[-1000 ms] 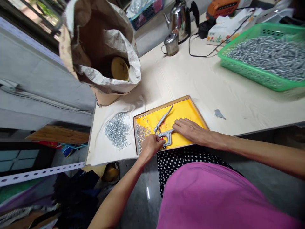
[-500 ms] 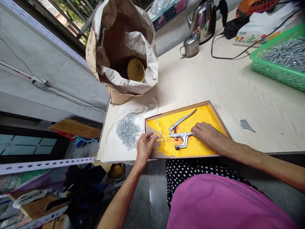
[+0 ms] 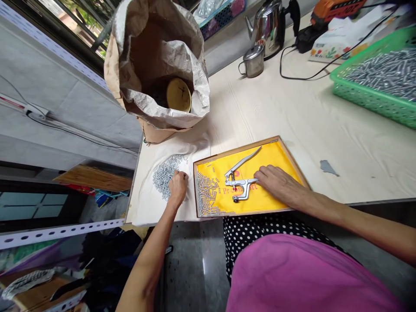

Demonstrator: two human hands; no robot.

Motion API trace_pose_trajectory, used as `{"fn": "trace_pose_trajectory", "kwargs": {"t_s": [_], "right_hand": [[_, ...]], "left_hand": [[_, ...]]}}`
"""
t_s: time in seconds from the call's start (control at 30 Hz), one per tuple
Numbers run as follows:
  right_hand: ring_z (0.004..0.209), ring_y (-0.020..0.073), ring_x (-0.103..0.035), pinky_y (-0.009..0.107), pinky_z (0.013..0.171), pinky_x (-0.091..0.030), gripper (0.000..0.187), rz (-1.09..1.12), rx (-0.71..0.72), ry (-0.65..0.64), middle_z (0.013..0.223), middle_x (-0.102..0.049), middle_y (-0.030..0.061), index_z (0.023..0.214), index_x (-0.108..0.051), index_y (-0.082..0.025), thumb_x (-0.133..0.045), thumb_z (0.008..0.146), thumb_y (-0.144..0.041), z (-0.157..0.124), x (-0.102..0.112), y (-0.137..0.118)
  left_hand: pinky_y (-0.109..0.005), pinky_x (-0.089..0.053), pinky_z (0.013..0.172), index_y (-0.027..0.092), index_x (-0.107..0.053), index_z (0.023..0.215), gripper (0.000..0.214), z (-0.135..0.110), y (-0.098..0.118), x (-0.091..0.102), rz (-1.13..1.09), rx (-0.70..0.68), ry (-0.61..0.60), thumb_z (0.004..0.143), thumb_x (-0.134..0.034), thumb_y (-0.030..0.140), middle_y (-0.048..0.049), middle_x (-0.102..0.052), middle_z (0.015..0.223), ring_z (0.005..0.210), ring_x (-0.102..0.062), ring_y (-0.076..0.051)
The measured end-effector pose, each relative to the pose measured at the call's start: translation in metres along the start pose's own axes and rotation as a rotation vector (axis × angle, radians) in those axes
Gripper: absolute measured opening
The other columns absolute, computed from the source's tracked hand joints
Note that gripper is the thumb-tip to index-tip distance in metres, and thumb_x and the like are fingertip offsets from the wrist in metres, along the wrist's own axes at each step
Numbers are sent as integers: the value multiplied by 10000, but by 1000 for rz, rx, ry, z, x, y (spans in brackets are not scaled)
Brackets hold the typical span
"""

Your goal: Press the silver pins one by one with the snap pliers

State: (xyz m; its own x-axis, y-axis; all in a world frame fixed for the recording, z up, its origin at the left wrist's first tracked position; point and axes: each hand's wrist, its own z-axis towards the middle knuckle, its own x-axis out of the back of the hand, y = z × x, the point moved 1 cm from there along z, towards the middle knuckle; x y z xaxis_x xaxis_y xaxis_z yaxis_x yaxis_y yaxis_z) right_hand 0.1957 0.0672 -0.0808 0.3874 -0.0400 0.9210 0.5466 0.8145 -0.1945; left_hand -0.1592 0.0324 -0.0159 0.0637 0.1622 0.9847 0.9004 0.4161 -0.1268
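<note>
A wooden-framed tray (image 3: pixel 286 149) with a yellow lining sits at the table's near edge. Silver press pliers (image 3: pixel 239 178) lie on the lining, jaws to the left. My right hand (image 3: pixel 276 184) rests on the lower handle, fingers curled over it. Several small metal pins (image 3: pixel 205 197) are heaped in the tray's left part. A bigger pile of the same pins (image 3: pixel 163 173) lies on the table to the left of the tray. My left hand (image 3: pixel 177 188) is on that pile's right edge, fingers bunched; what they hold is hidden.
A large paper sack (image 3: pixel 156 65) with a yellow cup (image 3: pixel 178 94) inside stands behind the pile. A green basket (image 3: pixel 373 97) of metal parts is at the far right. A kettle (image 3: pixel 271 27), small steel mug (image 3: pixel 252 61) and black cable (image 3: pixel 305 76) lie at the back.
My left hand has left the pliers' jaws and moved leftwards out of the tray onto the loose pile on the table. The right hand stays on the pliers' handle.
</note>
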Motion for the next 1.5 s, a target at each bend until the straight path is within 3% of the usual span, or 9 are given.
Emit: {"fn": "trace_pose_trajectory", "kwargs": {"t_s": [0.13,0.27,0.4,0.53,0.67,0.93,1.17,1.4,1.5], "right_hand": [[761,217,-429,330,696,-294,151,-3,-1,-12,856,-544,73,870,-549,-176,-454,951,-91,2,3,-1],[795,220,-435,332,710,-294,154,24,-56,-45,883,-557,78,910,-564,-178,-441,947,-92,3,5,-3],[831,220,-435,341,730,-291,169,34,-59,-75,922,-569,84,963,-572,-179,-416,969,-113,3,8,-4],[867,225,-429,342,723,-271,158,36,-45,-75,922,-577,82,971,-583,-187,-435,980,-132,3,9,-3],[874,229,-422,344,704,-256,170,28,-58,-65,906,-585,83,945,-603,-193,-447,984,-139,4,8,-3],[888,231,-430,350,710,-266,205,45,-82,-91,925,-592,88,973,-617,-196,-423,983,-132,5,10,-4],[902,234,-441,356,726,-277,182,59,-73,-99,934,-592,92,993,-611,-190,-437,974,-142,5,13,-4],[895,223,-448,349,710,-255,190,86,-69,-142,942,-600,88,1007,-612,-180,-424,1004,-153,7,15,-3],[911,220,-456,345,715,-262,180,111,-71,-131,958,-602,85,995,-608,-180,-431,1005,-154,5,15,-5]], "left_hand": [[-297,-407,701,143,-727,910,216,4,2,16,-90,-16,36,889,-516,184,-118,-682,1054,853,-635,-215],[-276,-444,684,150,-711,861,168,-17,24,34,-482,-27,162,839,-591,265,-67,-704,849,737,-622,-176],[-218,-355,437,155,-699,846,295,-64,72,34,-1005,14,-159,742,-709,431,25,-612,618,450,-468,-92],[-191,-310,357,142,-674,773,332,-95,112,22,-1200,68,-319,652,-788,429,38,-580,557,391,-435,-70],[-182,-316,345,143,-659,740,364,-100,119,9,-1227,147,-344,618,-817,447,53,-546,507,375,-422,-65],[-192,-312,358,137,-655,748,404,-102,122,-1,-1138,162,-377,638,-774,506,49,-534,457,355,-409,-68],[-200,-330,370,140,-652,738,392,-98,122,1,-1106,164,-421,630,-783,494,44,-548,487,374,-439,-73],[-189,-291,359,151,-614,614,295,-90,124,12,-969,150,-634,688,-766,392,45,-507,412,323,-411,-65],[-186,-306,359,153,-601,607,271,-92,125,15,-977,131,-662,686,-757,359,43,-513,414,333,-426,-67]]}}
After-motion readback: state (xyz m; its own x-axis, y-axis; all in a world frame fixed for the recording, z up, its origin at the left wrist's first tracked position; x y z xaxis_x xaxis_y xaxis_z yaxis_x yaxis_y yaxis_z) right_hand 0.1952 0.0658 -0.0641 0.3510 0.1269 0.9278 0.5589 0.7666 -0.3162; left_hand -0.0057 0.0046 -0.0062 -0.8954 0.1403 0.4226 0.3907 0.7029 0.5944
